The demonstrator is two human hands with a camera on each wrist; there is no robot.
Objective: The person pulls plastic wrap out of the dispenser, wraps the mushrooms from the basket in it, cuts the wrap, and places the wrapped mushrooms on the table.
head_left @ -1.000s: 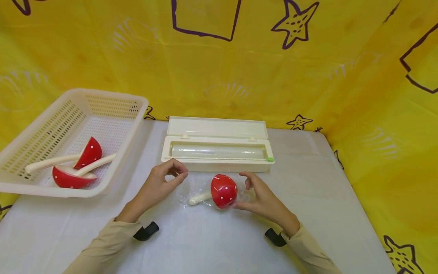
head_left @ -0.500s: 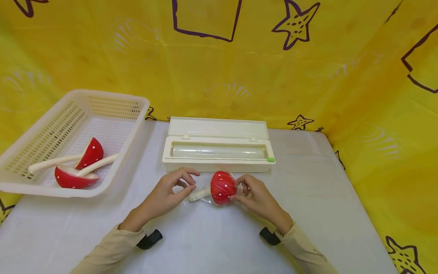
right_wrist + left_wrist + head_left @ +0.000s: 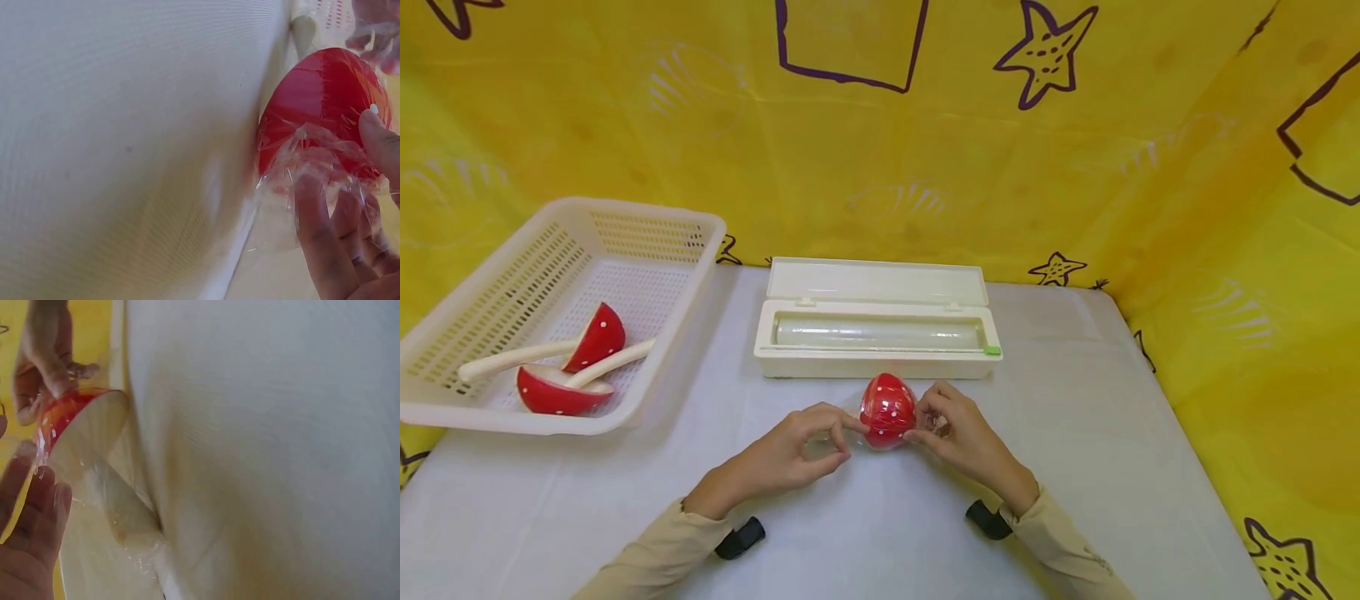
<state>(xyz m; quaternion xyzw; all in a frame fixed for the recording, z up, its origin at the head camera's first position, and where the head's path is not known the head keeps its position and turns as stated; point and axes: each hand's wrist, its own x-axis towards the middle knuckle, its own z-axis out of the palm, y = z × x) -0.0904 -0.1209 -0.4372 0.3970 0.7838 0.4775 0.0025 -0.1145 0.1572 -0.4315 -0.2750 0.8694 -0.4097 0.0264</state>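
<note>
The right hand (image 3: 966, 435) pinches clear film (image 3: 328, 140) at 3 o'clock on the red ladle (image 3: 887, 407), apparently to steady it, while the left hand (image 3: 790, 454), grasping nothing, touches it at 8 o'clock.

Curtained-off corner resembling a makeshift booth, starfish-printed yellow sheeting (image 3: 940, 146) hanging behind and along the right side, enclosing a white-covered tabletop (image 3: 880, 525), the wider room lying out of view, leaving its kind impossible to tell.
</note>
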